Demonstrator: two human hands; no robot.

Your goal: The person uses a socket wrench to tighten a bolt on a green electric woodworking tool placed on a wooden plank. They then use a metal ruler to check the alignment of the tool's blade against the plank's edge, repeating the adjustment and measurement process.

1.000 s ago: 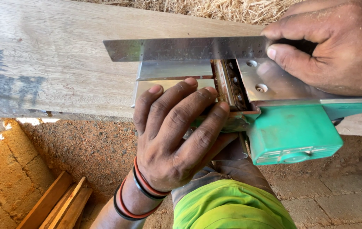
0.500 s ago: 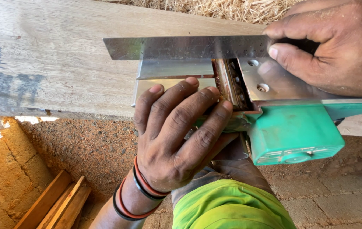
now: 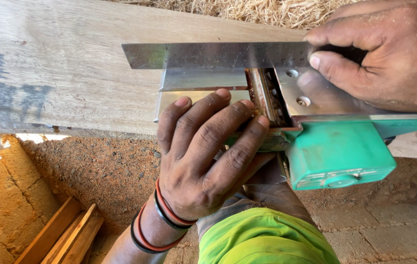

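A green electric planer (image 3: 338, 154) lies upside down on a wide wooden plank (image 3: 71, 78), its metal sole plate (image 3: 203, 80) and cutter drum (image 3: 264, 98) facing up. A steel ruler (image 3: 218, 55) rests on edge across the sole. My right hand (image 3: 379, 54) pinches the ruler's right end and presses on the rear sole. My left hand (image 3: 203, 151), with red and black bands at the wrist, rests over the planer's front, fingertips touching the front sole and the drum area.
Straw (image 3: 267, 10) lies beyond the plank. Below the plank are sandy ground (image 3: 96, 171), a clay brick (image 3: 3, 205) at the lower left, several wood offcuts (image 3: 64, 234) beside it, and paving stones (image 3: 394, 220) at the lower right. My bright green trouser leg (image 3: 267, 239) is at the bottom.
My left fingers have shifted slightly on the planer's front; the ruler and my right hand stay in place.
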